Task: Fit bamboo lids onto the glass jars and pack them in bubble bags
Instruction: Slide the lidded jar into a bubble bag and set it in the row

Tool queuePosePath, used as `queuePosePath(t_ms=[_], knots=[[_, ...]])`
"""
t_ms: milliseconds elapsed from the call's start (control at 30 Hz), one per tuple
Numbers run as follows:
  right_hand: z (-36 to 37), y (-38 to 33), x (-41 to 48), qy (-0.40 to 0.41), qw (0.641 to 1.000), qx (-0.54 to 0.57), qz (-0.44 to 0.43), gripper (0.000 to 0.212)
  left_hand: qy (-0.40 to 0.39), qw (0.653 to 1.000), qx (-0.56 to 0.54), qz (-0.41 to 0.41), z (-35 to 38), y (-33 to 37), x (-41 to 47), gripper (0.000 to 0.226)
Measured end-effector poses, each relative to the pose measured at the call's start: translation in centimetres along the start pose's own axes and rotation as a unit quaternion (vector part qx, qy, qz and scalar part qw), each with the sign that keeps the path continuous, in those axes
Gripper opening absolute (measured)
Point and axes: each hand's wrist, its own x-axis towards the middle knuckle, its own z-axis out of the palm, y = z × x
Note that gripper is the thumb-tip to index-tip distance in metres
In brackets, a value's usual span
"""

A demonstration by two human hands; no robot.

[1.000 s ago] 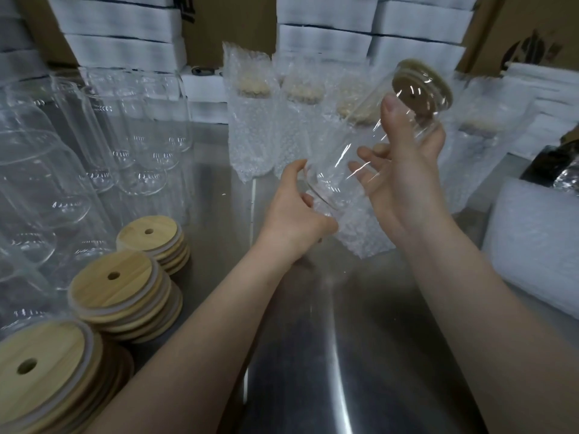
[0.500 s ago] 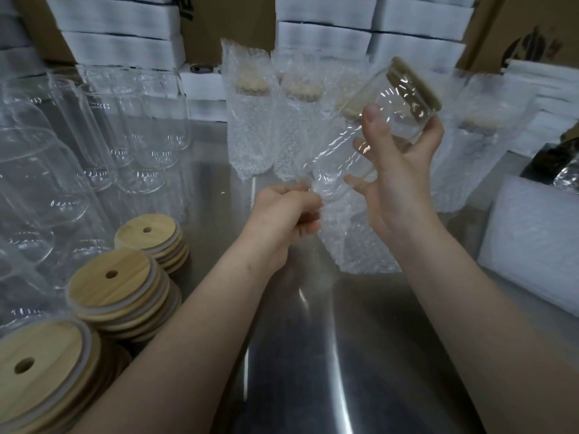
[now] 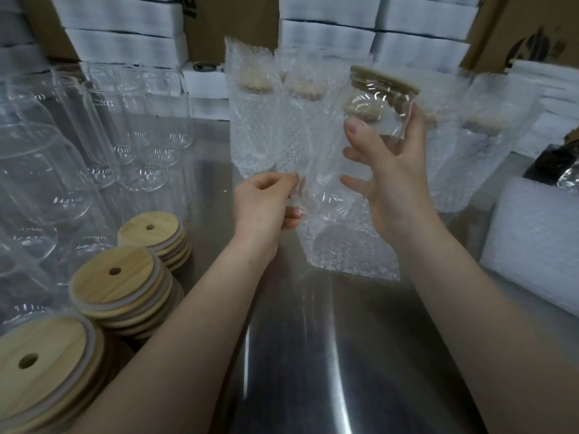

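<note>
Centre of frame: the right hand (image 3: 388,183) is holding a glass jar (image 3: 374,115) off the surface (image 3: 313,371), with the jar tilting so its top end leans toward the upper right. The grip is wrapping the jar's body below the rim, thumb and fingers curling round the glass. A bamboo lid (image 3: 384,80) is sitting on the jar's mouth.

The jar's lower end appears to be lying inside the mouth of a bubble bag (image 3: 347,249). The film there is blurred, so how far in cannot be told. The bag is hanging below the jar. Whether its bottom edge is touching the surface cannot be told.

Left of centre: the left hand (image 3: 266,203) is pinching the bag's left edge near the opening, its grip closing on the film between curled thumb and fingertips.

Behind the hands, wrapped jars (image 3: 250,126) are standing upright in a row, lids showing through the bubble film.

- Left of frame: bare jars (image 3: 103,130) are standing in a cluster.
- Lower left: three lid stacks (image 3: 122,286) are sitting there, each top lid showing a small hole.
- Top of frame: white foam boxes (image 3: 125,45) are sitting in piles.
- Right edge: white foam sheets (image 3: 532,245) are lying in a pile on the surface.
</note>
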Motion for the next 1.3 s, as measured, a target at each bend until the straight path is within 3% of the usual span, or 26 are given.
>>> queuePosePath(t_ms=[200, 300, 467, 567, 633, 700, 733, 833, 900, 967, 1100, 1200, 1300], knots=[[0.2, 0.5, -0.1, -0.015, 0.998, -0.024, -0.051, 0.086, -0.012, 0.991, 0.080, 0.104, 0.0, 0.2, -0.2, 0.011], [0.2, 0.6, 0.0, -0.001, 0.996, -0.018, -0.089, 0.082, -0.026, 0.993, 0.066, 0.092, 0.1, 0.4, -0.4, 0.015], [0.0, 1.1, 0.4, 0.016, 0.998, 0.037, -0.049, 0.065, -0.043, 0.998, -0.023, 0.026, 0.1, 1.2, -0.5, 0.023], [-0.1, 0.9, 0.4, 0.025, 0.997, 0.066, -0.022, 0.076, -0.043, 0.996, -0.079, -0.009, -0.2, 1.8, -0.6, 0.022], [-0.2, 0.7, 0.6, 0.034, 0.995, 0.092, -0.009, 0.089, -0.023, 0.998, -0.053, 0.028, -0.4, 1.8, -0.8, 0.017], [-0.4, 0.6, 0.8, 0.042, 0.993, 0.106, -0.003, 0.087, -0.014, 0.993, 0.037, 0.113, -0.5, 1.5, -0.7, 0.013], [-0.6, 0.7, 0.9, 0.045, 0.993, 0.110, -0.003, 0.084, -0.037, 0.986, 0.078, 0.141, -0.4, 1.4, -0.7, 0.020], [-0.7, 0.8, 1.0, 0.057, 0.991, 0.117, 0.001, 0.079, -0.169, 0.949, 0.218, 0.151, -0.3, 0.6, -0.7, 0.095], [-0.7, 0.8, 1.0, 0.062, 0.991, 0.117, -0.002, 0.080, -0.214, 0.912, 0.300, 0.180, 0.0, -0.2, -0.5, 0.120], [-0.6, 0.8, 0.9, 0.062, 0.991, 0.115, -0.008, 0.082, -0.198, 0.899, 0.327, 0.212, 0.2, -1.1, -0.2, 0.114], [-0.5, 1.0, 0.7, 0.052, 0.995, 0.072, -0.037, 0.076, -0.138, 0.921, 0.264, 0.252, 0.0, -1.8, 0.2, 0.074], [-0.4, 1.0, 0.5, 0.037, 0.996, 0.031, -0.071, 0.065, -0.140, 0.928, 0.239, 0.249, 0.1, -1.3, -0.4, 0.072], [-0.2, 1.0, 0.3, 0.011, 0.996, 0.011, -0.087, 0.070, -0.127, 0.931, 0.229, 0.256, 0.1, -1.0, -0.6, 0.063]])
